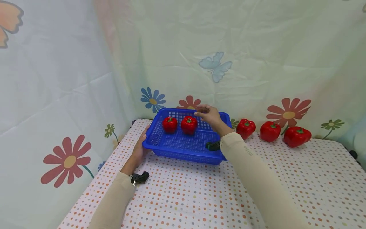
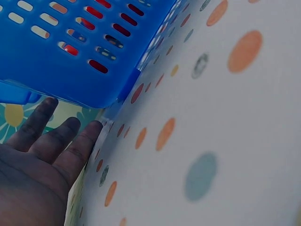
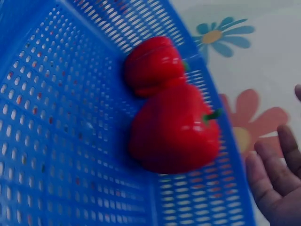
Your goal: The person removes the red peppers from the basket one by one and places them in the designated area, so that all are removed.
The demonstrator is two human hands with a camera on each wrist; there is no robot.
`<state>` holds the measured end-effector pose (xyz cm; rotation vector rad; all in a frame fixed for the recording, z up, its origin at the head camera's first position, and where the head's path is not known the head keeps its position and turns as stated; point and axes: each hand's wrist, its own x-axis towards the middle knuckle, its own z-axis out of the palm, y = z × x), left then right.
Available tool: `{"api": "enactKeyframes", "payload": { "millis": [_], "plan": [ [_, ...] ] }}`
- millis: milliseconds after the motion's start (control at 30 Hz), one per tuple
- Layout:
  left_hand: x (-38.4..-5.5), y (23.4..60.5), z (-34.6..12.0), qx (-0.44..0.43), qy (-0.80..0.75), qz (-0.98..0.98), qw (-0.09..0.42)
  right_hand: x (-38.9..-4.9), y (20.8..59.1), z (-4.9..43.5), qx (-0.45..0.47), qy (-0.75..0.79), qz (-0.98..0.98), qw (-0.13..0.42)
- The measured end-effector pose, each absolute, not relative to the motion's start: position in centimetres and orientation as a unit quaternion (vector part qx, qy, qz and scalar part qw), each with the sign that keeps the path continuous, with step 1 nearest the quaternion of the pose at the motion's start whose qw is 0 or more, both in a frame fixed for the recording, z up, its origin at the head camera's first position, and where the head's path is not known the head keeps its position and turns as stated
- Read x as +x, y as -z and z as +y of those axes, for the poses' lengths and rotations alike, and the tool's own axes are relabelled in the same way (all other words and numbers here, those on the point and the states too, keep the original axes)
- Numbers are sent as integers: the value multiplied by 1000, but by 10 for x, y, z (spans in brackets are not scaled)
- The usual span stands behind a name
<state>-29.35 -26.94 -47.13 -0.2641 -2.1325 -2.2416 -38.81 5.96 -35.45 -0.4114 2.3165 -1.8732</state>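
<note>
A blue plastic basket (image 1: 183, 154) with slotted walls stands on the table. Two red bell peppers, one at the left (image 1: 170, 125) and one nearer the middle (image 1: 189, 125), sit inside along its back wall. My left hand (image 1: 139, 148) is at the basket's left side, its fingers extended beside the outer wall; in the left wrist view the fingers (image 2: 77, 150) lie close to the basket's corner. Over the back rim, right of the peppers, my right hand (image 1: 210, 117) hovers with loosely bent fingers and holds nothing. The right wrist view shows this hand (image 3: 282, 188) just outside the rim.
Right of the basket, three more red bell peppers stand in a row: one near the basket (image 1: 245, 128), a middle one (image 1: 270, 131) and a far one (image 1: 296, 136). A dotted cloth (image 1: 177, 197) covers the table. Behind hangs a flower-printed curtain (image 1: 243, 47).
</note>
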Motion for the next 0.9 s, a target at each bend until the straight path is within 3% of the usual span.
{"api": "enactKeyframes", "payload": {
  "millis": [133,367,567,900],
  "plan": [
    [-293,474,-268,-85,721,-687,22,-395,371,47,-121,618,775,46],
    [-288,474,-268,-83,717,-692,12,-395,388,39,-72,592,801,55],
    [-288,469,-268,-89,723,-685,21,-398,393,34,-97,541,831,90],
    [-293,472,-271,-90,728,-679,13,-405,398,29,-111,496,855,102]
  ]
}}
